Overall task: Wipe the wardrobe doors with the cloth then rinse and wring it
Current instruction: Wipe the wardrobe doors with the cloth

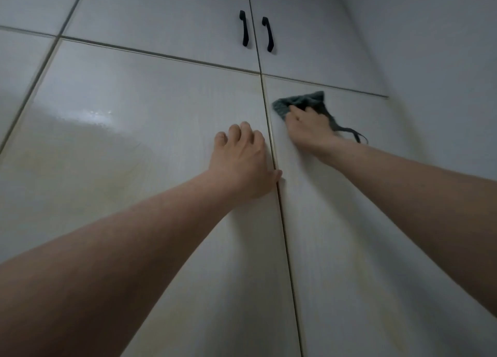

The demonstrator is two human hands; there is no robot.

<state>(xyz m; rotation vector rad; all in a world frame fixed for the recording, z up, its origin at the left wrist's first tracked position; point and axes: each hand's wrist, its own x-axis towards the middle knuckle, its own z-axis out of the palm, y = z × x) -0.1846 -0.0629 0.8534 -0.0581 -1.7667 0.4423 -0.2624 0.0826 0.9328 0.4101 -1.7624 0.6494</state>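
The right hand (309,129), right of centre in the frame, presses a grey-green cloth (301,102) against the right door (363,222), fingers curled over the cloth's lower part. The cloth sits near the door's top left corner, just beside the vertical seam, and a thin dark strip of it trails out past the wrist toward the right.

The left hand (242,159) lies at the centre of the frame, flat on the left door (121,155), fingers spread and slightly bent at the tips, thumb touching the seam between the two doors. It holds nothing.

Both forearms reach up from the lower corners of the frame.

Above the horizontal gap, in the upper middle, two upper doors carry a pair of black handles (244,28) side by side, well apart from the cloth. The left door shows a glossy sheen at the left.
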